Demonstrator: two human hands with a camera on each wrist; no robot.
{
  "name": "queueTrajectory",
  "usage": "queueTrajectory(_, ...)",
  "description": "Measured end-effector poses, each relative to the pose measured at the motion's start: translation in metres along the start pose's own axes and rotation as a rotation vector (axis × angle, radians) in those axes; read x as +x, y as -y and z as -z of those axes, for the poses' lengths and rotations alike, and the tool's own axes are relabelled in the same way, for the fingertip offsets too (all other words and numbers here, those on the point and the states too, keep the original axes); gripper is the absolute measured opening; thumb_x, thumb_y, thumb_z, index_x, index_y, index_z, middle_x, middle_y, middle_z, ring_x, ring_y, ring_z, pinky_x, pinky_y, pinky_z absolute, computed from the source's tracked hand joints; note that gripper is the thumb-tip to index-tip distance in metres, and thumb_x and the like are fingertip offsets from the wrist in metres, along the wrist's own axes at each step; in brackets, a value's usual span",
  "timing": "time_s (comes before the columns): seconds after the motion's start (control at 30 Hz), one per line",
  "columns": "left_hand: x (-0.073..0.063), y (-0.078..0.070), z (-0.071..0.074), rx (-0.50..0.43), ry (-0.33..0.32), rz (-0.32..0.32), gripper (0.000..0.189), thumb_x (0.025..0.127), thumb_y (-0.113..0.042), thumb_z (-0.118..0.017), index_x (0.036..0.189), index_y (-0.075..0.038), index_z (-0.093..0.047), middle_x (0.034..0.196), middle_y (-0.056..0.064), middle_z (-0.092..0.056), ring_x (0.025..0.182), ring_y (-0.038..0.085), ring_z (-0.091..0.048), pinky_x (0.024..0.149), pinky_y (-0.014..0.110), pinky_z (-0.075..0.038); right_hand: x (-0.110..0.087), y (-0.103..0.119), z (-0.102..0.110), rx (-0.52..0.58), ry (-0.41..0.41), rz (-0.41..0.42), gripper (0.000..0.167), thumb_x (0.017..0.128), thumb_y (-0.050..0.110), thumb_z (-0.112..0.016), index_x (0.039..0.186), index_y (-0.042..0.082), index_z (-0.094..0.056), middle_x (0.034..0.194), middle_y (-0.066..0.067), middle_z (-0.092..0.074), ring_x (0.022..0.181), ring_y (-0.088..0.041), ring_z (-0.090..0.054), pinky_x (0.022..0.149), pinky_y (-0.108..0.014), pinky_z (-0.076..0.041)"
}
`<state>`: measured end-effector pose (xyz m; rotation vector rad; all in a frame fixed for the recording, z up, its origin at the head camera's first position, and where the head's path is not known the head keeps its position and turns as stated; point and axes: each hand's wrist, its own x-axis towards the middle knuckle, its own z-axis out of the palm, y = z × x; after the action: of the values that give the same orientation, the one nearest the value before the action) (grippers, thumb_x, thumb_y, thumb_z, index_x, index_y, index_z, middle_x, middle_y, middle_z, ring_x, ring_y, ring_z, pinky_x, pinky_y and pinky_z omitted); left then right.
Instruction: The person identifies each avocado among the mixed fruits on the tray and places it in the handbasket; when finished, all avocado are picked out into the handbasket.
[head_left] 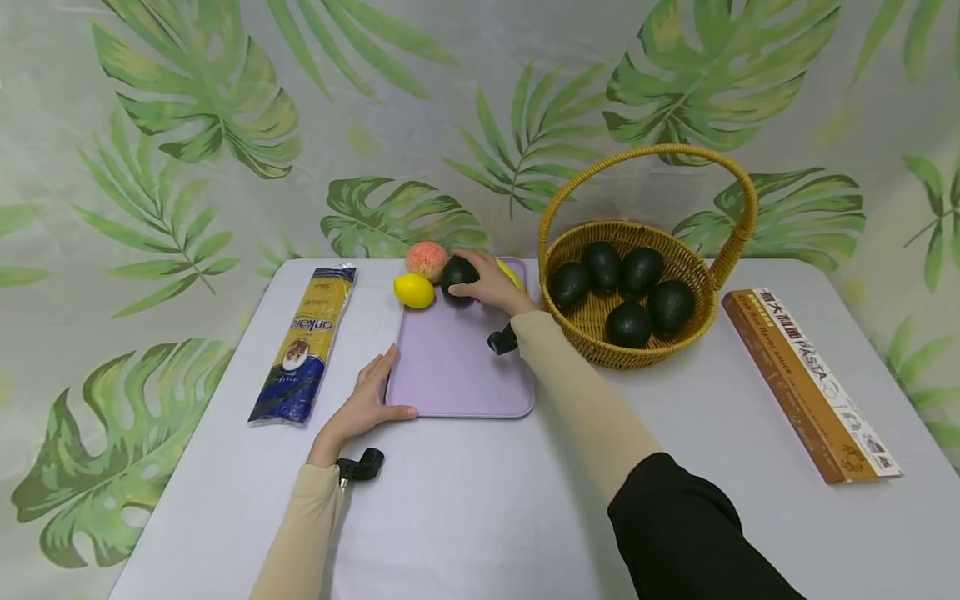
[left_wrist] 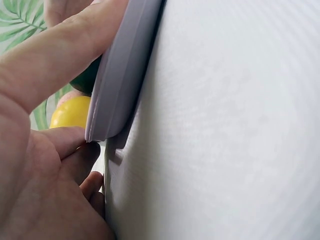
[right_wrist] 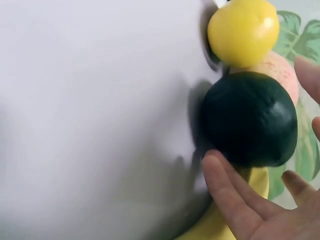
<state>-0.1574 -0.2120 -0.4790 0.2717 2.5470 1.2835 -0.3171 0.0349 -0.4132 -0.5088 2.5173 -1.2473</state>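
Note:
In the head view, my left hand [head_left: 367, 400] holds the near left corner of a lilac tray [head_left: 459, 367], thumb along its front edge and fingers at its left side. The left wrist view shows this tray rim [left_wrist: 117, 85] close up. Over the tray's far end, my right hand [head_left: 491, 285] is around a dark green avocado [head_left: 457, 279]. In the right wrist view its fingers are spread about the avocado [right_wrist: 250, 120], one fingertip at its lower edge. Beside it are a yellow lemon [head_left: 414, 290] and a pinkish peach [head_left: 426, 261]. A curved yellow fruit [right_wrist: 215, 225] is partly hidden by my right hand.
A wicker basket [head_left: 626, 354] with a tall handle holds several avocados, right of the tray. A blue and yellow pasta packet [head_left: 303, 346] lies at left. On the far right is a long brown and white pasta box [head_left: 810, 383]. A leaf-patterned cloth hangs behind.

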Motion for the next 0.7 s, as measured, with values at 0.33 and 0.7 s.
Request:
queueTrajectory(0.33, 0.001, 0.0, 0.0, 0.008, 0.0, 0.007, 0.112, 0.076, -0.032, -0.082, 0.155, -0.009, -0.005, 0.159, 0.012, -0.004, 0.143, 0.032, 0.005, 0.11, 0.061, -0.005, 0.009, 0.005, -0.017, -0.036, -0.079, -0.055, 0.062, 0.09, 0.021, -0.068, 0.146, 0.018, -0.041, 0.157, -0.017, -0.01, 0.14, -0.036, -0.019, 0.108, -0.048, -0.027)
queueTrajectory(0.7, -0.001, -0.001, 0.001, 0.002, -0.002, 0.017, 0.114, 0.075, -0.033, -0.082, 0.155, -0.01, -0.005, 0.16, 0.012, -0.004, 0.143, 0.031, 0.005, 0.11, 0.06, -0.005, -0.019, 0.011, -0.008, -0.053, -0.085, 0.108, 0.056, 0.089, 0.02, -0.07, 0.14, 0.015, -0.048, 0.147, -0.01, -0.036, 0.133, -0.027, -0.034, 0.106, -0.043, -0.031)
